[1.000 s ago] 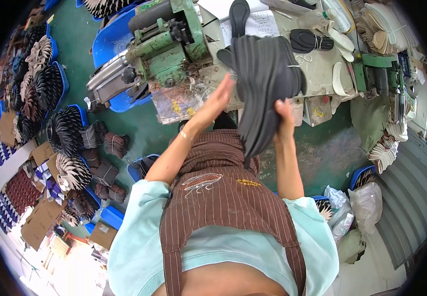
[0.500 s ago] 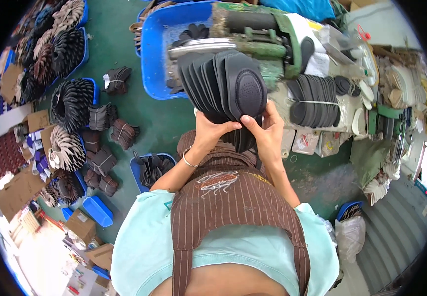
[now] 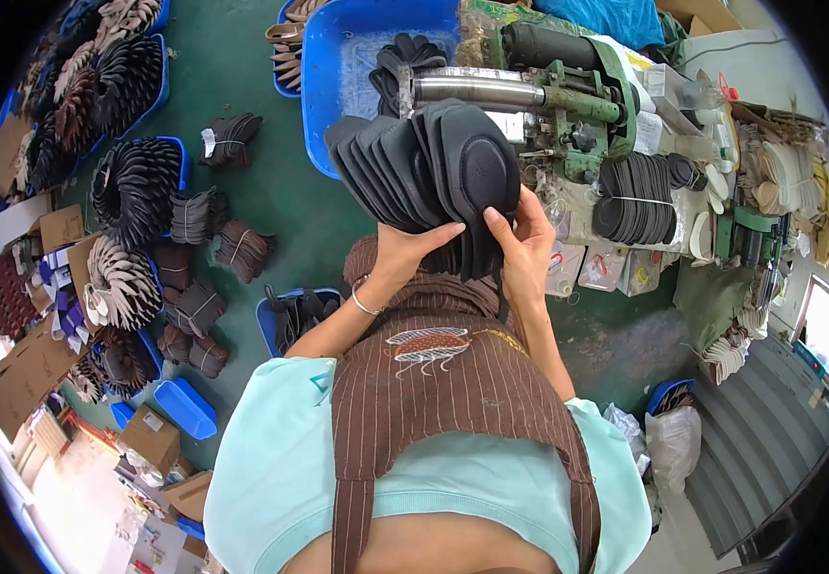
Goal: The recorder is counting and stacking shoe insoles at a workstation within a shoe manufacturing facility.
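Observation:
A fanned stack of black insoles is held up in front of my chest. My left hand grips the stack from below on its left side, a thin bracelet on the wrist. My right hand holds the stack's lower right edge, thumb on the front insole. Behind the stack stands a green machine with a steel roller.
A large blue tub holds a few black insoles at the top. Another bundle of black insoles lies on the cluttered worktable at right. Tied insole bundles and blue bins cover the green floor at left, with cardboard boxes.
The view has swung left from the worktable toward the blue tub. The insole stack, first hanging dark and flat from my raised hands, is now fanned out and gripped by both hands.

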The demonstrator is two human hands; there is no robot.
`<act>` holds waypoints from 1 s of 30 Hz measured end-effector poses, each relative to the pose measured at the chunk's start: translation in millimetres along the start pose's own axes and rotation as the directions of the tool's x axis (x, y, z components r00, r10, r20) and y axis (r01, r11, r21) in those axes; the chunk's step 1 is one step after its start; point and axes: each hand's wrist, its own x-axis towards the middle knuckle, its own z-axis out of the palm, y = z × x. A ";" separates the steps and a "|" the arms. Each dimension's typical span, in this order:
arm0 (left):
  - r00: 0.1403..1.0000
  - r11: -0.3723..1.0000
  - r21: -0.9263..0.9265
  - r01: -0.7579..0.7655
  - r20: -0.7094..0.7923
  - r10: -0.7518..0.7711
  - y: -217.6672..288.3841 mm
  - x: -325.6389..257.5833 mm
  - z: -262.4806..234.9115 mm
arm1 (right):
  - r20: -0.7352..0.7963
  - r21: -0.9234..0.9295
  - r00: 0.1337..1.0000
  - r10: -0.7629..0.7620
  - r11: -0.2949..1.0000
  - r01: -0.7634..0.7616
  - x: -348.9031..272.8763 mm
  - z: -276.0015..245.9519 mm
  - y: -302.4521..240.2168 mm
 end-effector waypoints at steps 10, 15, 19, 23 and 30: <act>0.998 0.992 -0.102 0.070 0.009 -0.069 0.4 14.5 -25.9 | 0.016 0.325 0.996 0.091 0.941 -0.091 3.1 15.0 10.0; 0.978 0.970 -0.223 0.100 -0.158 -0.137 -3.7 24.9 -51.0 | -0.115 0.380 0.988 0.105 0.923 -0.054 6.6 3.1 22.9; 0.987 0.968 -0.199 0.155 0.000 -0.158 2.4 36.0 -92.8 | -0.286 0.133 0.958 0.033 0.991 0.006 14.0 -16.6 71.1; 0.927 0.899 -0.293 0.325 0.287 -0.241 26.4 36.6 -98.2 | -0.175 0.045 0.973 -0.151 0.986 0.161 63.5 -17.6 64.5; 0.897 0.825 -0.416 0.381 0.382 -0.222 32.5 30.5 -89.6 | -0.192 -0.103 0.968 -0.161 0.984 0.144 9.2 -10.0 56.5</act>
